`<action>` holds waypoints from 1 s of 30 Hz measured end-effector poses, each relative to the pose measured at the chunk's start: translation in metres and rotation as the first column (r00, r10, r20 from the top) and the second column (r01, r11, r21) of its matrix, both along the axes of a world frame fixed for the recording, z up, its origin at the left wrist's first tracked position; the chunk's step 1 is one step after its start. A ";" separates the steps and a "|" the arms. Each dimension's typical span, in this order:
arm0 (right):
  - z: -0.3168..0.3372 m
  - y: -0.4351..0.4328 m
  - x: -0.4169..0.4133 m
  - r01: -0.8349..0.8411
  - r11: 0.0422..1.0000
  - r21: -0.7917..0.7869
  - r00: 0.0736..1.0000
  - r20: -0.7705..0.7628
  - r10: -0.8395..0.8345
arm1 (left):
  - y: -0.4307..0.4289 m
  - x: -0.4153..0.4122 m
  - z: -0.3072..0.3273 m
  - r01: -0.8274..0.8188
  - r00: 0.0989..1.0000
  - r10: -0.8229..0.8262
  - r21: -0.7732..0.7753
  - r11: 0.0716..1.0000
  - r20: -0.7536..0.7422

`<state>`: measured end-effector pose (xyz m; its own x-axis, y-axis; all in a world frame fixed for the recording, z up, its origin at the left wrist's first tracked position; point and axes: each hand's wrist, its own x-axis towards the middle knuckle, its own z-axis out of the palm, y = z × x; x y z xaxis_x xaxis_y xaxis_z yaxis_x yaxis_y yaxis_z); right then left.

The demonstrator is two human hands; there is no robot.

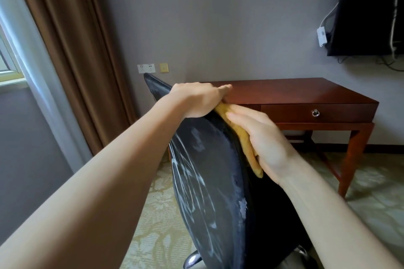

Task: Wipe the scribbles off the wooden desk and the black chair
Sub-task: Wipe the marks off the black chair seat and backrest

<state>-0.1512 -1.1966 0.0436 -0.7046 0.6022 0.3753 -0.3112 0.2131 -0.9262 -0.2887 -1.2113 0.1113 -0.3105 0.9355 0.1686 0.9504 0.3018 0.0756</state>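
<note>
The black chair stands close in front of me, its backrest seen edge-on. White scribbles streak the backrest's left face. My left hand grips the top edge of the backrest. My right hand presses a yellow cloth flat against the backrest's right side, fingers straight. The wooden desk stands against the wall behind the chair, its top bare in this view.
The desk has a drawer with a ring pull. A brown curtain and window are at left. Wall sockets sit behind the chair. A black television with cables hangs at upper right. Patterned carpet covers the floor.
</note>
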 end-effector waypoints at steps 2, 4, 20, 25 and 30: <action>0.003 0.000 -0.007 0.086 0.971 0.223 0.995 0.037 -0.097 | 0.001 -0.003 0.001 -0.019 0.987 0.018 0.007 1.000 0.160; -0.003 -0.003 -0.011 0.263 0.840 0.474 0.944 0.052 -0.325 | 0.000 -0.004 0.002 -0.031 0.948 0.016 0.041 0.999 0.316; -0.004 0.000 0.036 0.429 0.432 0.793 0.761 -0.060 -0.647 | -0.013 0.051 0.000 -0.006 0.987 -0.006 0.072 0.997 0.159; -0.001 0.007 0.069 0.412 0.544 0.731 0.793 0.007 -0.609 | -0.010 0.073 -0.004 0.104 0.994 -0.106 0.097 0.990 0.008; -0.003 0.017 0.109 0.465 0.569 0.678 0.781 -0.012 -0.624 | -0.009 0.106 -0.011 0.247 0.968 -0.240 0.139 0.959 -0.066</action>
